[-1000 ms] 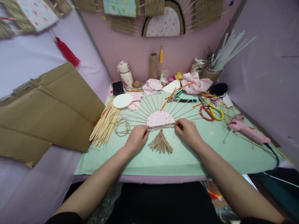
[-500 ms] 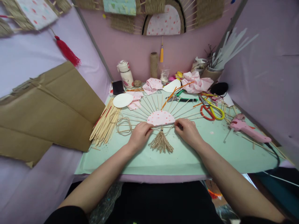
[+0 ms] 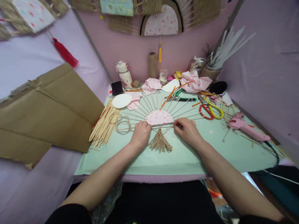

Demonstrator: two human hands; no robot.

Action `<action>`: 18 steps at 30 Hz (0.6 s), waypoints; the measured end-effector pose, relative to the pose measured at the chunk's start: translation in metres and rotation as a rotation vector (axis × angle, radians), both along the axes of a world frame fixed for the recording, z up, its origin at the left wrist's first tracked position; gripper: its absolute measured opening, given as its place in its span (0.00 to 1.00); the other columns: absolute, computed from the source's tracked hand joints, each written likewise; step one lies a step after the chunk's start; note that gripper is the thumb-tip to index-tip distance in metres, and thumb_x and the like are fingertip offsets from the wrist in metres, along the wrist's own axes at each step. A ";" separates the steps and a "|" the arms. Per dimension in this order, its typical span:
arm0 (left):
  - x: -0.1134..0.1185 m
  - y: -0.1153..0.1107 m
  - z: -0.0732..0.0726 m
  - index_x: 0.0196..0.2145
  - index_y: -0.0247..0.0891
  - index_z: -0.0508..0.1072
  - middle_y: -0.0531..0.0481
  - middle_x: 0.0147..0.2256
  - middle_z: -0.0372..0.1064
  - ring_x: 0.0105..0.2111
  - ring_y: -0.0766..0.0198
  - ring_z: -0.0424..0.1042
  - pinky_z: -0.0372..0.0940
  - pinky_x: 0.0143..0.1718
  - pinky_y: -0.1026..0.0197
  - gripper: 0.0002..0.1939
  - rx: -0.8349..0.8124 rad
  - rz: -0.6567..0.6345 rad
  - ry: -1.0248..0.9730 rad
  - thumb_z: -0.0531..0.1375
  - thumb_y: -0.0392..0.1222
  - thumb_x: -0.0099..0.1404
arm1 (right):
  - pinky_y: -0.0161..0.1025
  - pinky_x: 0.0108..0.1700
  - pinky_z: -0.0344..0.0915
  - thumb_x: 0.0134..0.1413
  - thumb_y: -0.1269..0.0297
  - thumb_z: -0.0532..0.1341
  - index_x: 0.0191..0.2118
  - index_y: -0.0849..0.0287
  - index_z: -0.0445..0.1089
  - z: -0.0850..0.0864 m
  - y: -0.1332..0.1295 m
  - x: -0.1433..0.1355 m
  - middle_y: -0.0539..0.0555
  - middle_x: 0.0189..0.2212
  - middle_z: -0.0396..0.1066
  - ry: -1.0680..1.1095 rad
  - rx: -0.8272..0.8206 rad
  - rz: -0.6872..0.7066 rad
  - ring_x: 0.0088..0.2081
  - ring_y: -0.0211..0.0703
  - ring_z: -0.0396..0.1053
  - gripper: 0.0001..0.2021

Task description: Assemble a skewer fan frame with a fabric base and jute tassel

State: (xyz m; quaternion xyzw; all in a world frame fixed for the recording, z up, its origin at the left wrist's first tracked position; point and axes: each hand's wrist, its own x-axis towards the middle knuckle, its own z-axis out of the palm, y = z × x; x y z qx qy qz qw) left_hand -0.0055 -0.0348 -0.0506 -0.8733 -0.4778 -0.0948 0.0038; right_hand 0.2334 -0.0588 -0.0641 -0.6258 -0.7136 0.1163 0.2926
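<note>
Dotted half-disc [image 3: 160, 117] lies left-to-right, arc pointing away.

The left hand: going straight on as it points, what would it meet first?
The left hand would probably meet the pale pink, red-dotted, half-round fabric panel; its lower edge looks very close, though depth is unclear.

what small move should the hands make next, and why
Probably pull the thin tan twine snug along the straight edge of the pale pink, red-dotted half-disc: the left hand and right hand sit near its two lower corners, and the strand between them looks slack near the tan fringed tassel.
</note>
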 end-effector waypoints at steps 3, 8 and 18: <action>0.000 -0.003 0.007 0.37 0.33 0.74 0.38 0.39 0.69 0.42 0.48 0.65 0.60 0.42 0.49 0.09 -0.008 0.016 0.051 0.54 0.30 0.68 | 0.41 0.39 0.52 0.50 0.67 0.56 0.28 0.55 0.67 0.001 0.001 0.003 0.52 0.29 0.73 0.009 0.003 -0.009 0.37 0.47 0.68 0.04; -0.010 -0.004 0.009 0.36 0.36 0.72 0.40 0.38 0.68 0.40 0.50 0.64 0.60 0.41 0.50 0.09 -0.017 0.055 0.061 0.53 0.32 0.69 | 0.41 0.37 0.52 0.49 0.68 0.57 0.26 0.55 0.67 0.002 0.000 0.002 0.52 0.29 0.73 -0.001 -0.013 -0.047 0.35 0.46 0.67 0.04; -0.016 0.004 0.002 0.32 0.37 0.73 0.46 0.34 0.69 0.38 0.55 0.67 0.63 0.41 0.56 0.07 -0.048 0.009 -0.062 0.56 0.34 0.68 | 0.43 0.38 0.48 0.51 0.68 0.58 0.26 0.56 0.69 0.003 -0.003 -0.004 0.54 0.31 0.72 -0.116 0.001 -0.090 0.39 0.49 0.65 0.06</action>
